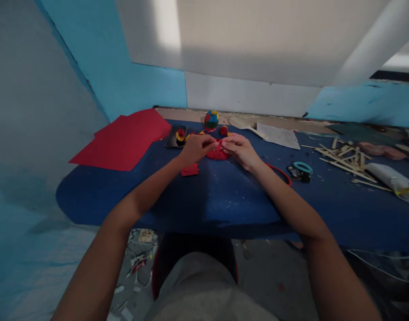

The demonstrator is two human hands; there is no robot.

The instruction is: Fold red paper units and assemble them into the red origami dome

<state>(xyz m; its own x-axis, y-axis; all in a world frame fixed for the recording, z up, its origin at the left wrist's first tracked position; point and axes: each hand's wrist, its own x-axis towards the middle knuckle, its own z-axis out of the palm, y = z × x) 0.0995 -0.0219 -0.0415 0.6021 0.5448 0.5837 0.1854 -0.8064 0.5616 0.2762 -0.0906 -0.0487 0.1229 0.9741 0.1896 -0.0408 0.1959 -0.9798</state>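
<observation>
Pinching a small red piece (219, 144) between thumbs and fingertips, the left hand (198, 147) and the right hand (240, 150) are held close together; whether one layer or more is gripped cannot be told. The red fringed piece (218, 155) is located just below and between the fingertips; its contact with the pinched piece cannot be confirmed. Small red paper pieces (190, 170) are laid on the blue table (191, 200), just on the near side of the left hand. Red sheets (124, 142) are spread well to its left. The step in hand is judged to be fingertip shaping or fitting. For the next move, a light, steady pinch is called for, with the fringe left uncrushed.
</observation>
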